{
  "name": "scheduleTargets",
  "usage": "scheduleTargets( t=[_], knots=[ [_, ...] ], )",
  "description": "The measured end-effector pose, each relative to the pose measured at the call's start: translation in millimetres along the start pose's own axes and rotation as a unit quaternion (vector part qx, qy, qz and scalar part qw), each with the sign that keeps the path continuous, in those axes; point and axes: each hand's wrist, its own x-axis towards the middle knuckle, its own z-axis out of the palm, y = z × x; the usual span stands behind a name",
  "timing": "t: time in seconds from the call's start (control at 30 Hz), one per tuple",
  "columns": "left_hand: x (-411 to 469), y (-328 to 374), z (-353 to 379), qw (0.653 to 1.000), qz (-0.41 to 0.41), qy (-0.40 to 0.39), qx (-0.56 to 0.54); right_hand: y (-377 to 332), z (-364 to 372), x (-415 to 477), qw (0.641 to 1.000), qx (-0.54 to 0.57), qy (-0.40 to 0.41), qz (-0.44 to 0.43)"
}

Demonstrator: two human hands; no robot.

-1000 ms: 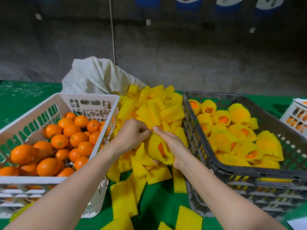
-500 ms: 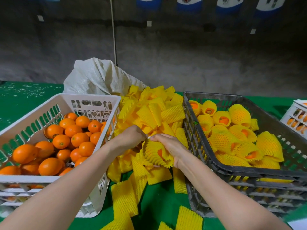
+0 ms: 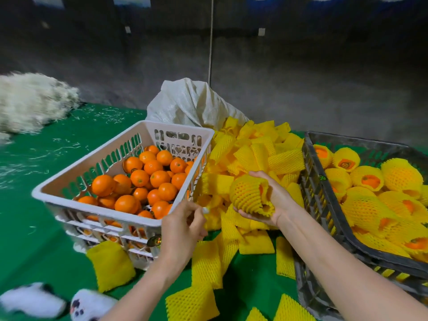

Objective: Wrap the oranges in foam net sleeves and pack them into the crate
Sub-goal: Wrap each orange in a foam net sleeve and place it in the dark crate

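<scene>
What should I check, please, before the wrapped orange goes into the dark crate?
1. Wrapping: ok, the foam net sleeve covers most of the held orange.
2. Grip: ok, the right hand curls round it.
3. Room: ok, the dark crate has its load below the rim.
4. Left hand free: ok, nothing visible in it.
5. Supply: ok, many bare oranges in the white crate.

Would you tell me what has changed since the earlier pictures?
The left hand has let go of the orange in its yellow foam net sleeve and drawn back towards the near corner of the white plastic crate of bare oranges. The right hand now holds it alone. The pile of loose yellow sleeves and the dark plastic crate of wrapped oranges stayed put.
</scene>
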Motion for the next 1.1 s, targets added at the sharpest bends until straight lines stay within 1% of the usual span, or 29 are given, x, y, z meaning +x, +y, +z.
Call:
scheduleTargets(
  t=[0.07,0.1,0.2,0.33,0.4,0.6,0.67,0.8,0.87,0.93,1.0,1.1],
  knots=[
    [-16.2,-17.3,-19.5,0.996,-0.026,0.088,0.014,4.1,7.3,6.6,1.000,-0.005,-0.004,0.003],
    [-22.2,-25.9,-27.6,0.992,-0.042,0.120,0.026,6.2,11.6,9.7,1.000,-0.008,-0.007,0.002],
    [-34.7,-42.4,-41.1,0.977,-0.098,0.186,0.042,12.2,26.3,14.0,0.999,-0.023,-0.024,0.002],
    [-44.3,-52.0,-44.0,0.971,-0.121,0.205,0.035,17.2,40.8,13.9,0.998,-0.040,-0.052,-0.001],
    [-46.5,-57.5,-43.4,0.965,-0.135,0.221,0.050,19.1,43.9,13.3,0.997,-0.050,-0.067,-0.001],
    [-29.8,-60.2,-32.3,0.925,-0.216,0.303,0.084,22.2,41.6,9.8,0.995,-0.059,-0.082,-0.005],
    [-29.9,-57.7,-22.6,0.922,-0.211,0.309,0.101,22.5,39.4,8.0,0.995,-0.059,-0.084,-0.004],
    [-33.3,-56.1,-6.4,0.924,-0.192,0.314,0.100,22.0,33.0,5.6,0.996,-0.047,-0.075,-0.008],
    [-32.5,-55.1,-2.3,0.922,-0.176,0.323,0.116,22.2,29.4,5.0,0.997,-0.039,-0.074,-0.006],
    [-32.2,-53.1,0.9,0.919,-0.175,0.336,0.109,22.0,27.2,5.5,0.996,-0.030,-0.080,0.000],
    [-36.7,-50.5,3.0,0.924,-0.163,0.330,0.105,20.8,27.2,7.3,0.995,-0.023,-0.090,0.018],
    [-45.7,-49.1,5.2,0.933,-0.140,0.302,0.137,20.4,29.4,10.1,0.993,-0.009,-0.105,0.046]
  ],
)
